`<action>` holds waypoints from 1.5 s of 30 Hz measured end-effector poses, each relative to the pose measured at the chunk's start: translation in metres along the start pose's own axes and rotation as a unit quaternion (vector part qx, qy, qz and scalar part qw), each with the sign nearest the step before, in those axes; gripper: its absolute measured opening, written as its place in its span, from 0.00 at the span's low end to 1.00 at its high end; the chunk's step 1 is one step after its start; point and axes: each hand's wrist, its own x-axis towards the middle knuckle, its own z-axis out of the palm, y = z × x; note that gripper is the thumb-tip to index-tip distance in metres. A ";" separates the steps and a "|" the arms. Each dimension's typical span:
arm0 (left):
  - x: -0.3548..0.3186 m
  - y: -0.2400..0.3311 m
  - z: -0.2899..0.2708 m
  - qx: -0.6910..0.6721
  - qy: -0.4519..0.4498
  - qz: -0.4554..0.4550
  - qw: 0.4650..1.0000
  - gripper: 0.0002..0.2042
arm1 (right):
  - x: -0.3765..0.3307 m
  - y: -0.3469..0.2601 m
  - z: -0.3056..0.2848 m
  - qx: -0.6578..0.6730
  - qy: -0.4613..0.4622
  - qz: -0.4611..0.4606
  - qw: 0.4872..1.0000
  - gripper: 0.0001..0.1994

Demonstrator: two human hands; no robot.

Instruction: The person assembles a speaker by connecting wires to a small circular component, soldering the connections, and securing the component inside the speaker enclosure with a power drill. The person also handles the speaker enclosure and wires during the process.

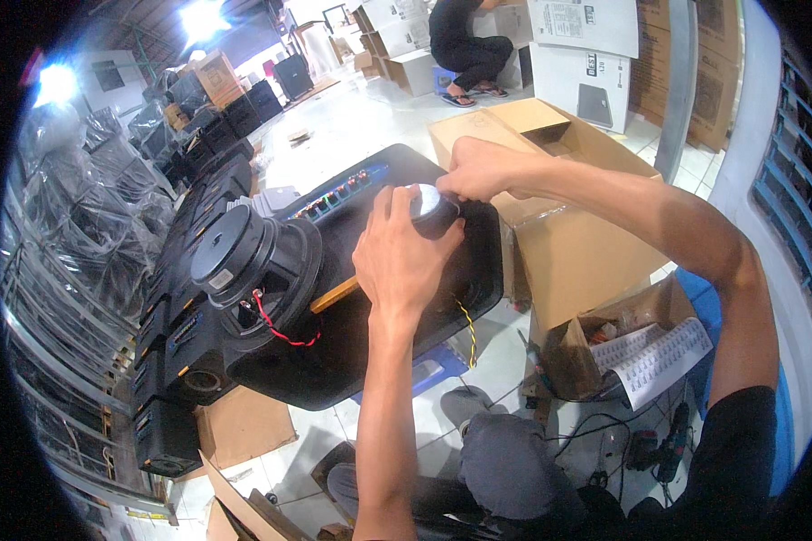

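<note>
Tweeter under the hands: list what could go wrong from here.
1. Both hands work on the tweeter: the left hand lies over it and the right hand pinches at its edge. A slip might dent its dome.
2. The woofer lies loose on the black panel, tied by a red wire. A nudge could shift it and strain that wire.
3. The yellow wire dangles off the panel edge above the knees and could snag.

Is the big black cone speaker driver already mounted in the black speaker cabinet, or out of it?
Out. The big black cone speaker driver lies on top of the black speaker cabinet, its magnet showing.
</note>
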 end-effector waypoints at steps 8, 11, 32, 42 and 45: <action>-0.001 0.000 0.001 0.006 -0.014 -0.019 1.000 0.30 | 0.005 -0.006 -0.008 0.115 -0.074 0.119 0.984 0.12; -0.001 -0.001 0.001 0.002 -0.005 -0.014 1.000 0.30 | 0.007 -0.004 -0.008 0.109 -0.070 0.126 0.984 0.10; -0.001 -0.001 0.000 -0.006 -0.001 -0.009 1.000 0.29 | -0.008 0.020 -0.019 -0.243 0.002 -0.392 0.887 0.06; -0.001 -0.003 0.000 -0.011 -0.001 0.005 1.000 0.28 | 0.006 -0.002 -0.017 -0.297 -0.067 -0.249 0.919 0.13; -0.001 -0.003 -0.001 -0.011 -0.003 0.007 1.000 0.28 | 0.016 -0.008 -0.015 -0.284 -0.080 -0.163 0.941 0.12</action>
